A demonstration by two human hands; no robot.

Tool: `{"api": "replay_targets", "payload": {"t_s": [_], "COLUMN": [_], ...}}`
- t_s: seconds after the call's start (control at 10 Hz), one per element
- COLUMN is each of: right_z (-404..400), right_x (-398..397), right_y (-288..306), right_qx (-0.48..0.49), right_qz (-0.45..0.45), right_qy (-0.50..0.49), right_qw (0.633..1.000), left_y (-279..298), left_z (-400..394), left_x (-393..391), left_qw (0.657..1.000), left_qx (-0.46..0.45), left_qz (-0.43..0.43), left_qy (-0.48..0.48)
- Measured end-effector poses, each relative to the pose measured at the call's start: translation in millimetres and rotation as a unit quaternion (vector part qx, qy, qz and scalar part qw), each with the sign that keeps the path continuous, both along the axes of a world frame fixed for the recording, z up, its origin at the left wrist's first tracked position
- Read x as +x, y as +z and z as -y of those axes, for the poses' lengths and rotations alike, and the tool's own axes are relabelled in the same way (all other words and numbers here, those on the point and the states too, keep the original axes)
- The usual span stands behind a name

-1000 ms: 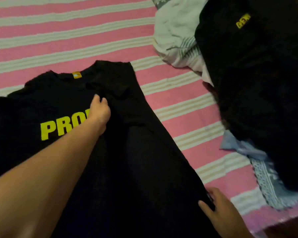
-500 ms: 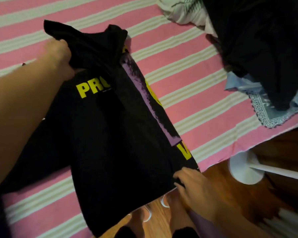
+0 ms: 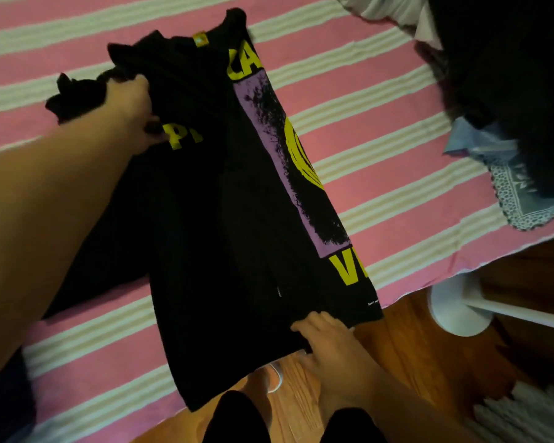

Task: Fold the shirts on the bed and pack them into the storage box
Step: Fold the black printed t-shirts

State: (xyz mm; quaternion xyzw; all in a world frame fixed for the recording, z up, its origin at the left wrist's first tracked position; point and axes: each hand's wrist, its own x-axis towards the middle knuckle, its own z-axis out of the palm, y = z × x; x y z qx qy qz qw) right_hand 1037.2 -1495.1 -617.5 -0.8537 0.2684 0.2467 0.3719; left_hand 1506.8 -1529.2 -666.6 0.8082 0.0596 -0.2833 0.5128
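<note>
Here, item by item. Black shirt (image 3: pixel 211 225): lies lengthwise on the pink striped bed (image 3: pixel 381 129), collar at the far end, hem hanging over the near edge. Its right side is folded over, showing a purple panel with yellow letters; the words are cut off by the fold and cannot be read whole. A small yellow tag sits at the collar.

Left hand (image 3: pixel 131 113): at the far left of the shirt, fingers curled round bunched black cloth at the sleeve; the fingertips are buried in the fabric.

Right hand (image 3: pixel 330 340): at the near hem, fingers pinching the edge of the cloth; the thumb is hidden underneath.

Pile of dark clothes (image 3: pixel 509 75): far right on the bed, too dark to tell one piece from another, cut off by the frame. A pale blue lace-edged cloth (image 3: pixel 509 199) sticks out beneath it, and a whitish cloth (image 3: pixel 387 11) lies at its far left side.

Wooden floor (image 3: pixel 413 362): near right, below the bed edge. A round white base with a white bar (image 3: pixel 458 311) stands on it, partly cut off. Blurred pale shapes lie in the near right corner, not identifiable.
</note>
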Motion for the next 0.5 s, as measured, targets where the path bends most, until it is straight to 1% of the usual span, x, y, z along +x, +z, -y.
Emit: {"api": "replay_targets", "payload": {"t_s": [0.1, 0.2, 0.3, 0.4, 0.5], "right_z": [17, 59, 110, 133, 141], "right_x": [-6, -23, -32, -28, -26], "right_y": [2, -11, -26, -40, -49], "right_qx": [0.010, -0.112, -0.074, 0.048, 0.099], "right_qz": [-0.027, -0.015, -0.076, -0.099, -0.135], "right_qy": [-0.042, -0.218, -0.335, -0.350, -0.278], "right_qw": [0.999, 0.969, 0.936, 0.930, 0.946], "left_y": [55, 49, 32, 19, 16], "left_z": [-39, -82, -106, -107, -99], "left_x": [-93, -196, -301, -345, -362], "left_qw": [0.993, 0.973, 0.935, 0.941, 0.940], "left_qx": [0.112, 0.134, 0.174, 0.177, 0.189], "left_qz": [0.000, -0.171, -0.284, -0.252, -0.250], "left_qy": [-0.033, -0.079, -0.122, -0.139, -0.137]}}
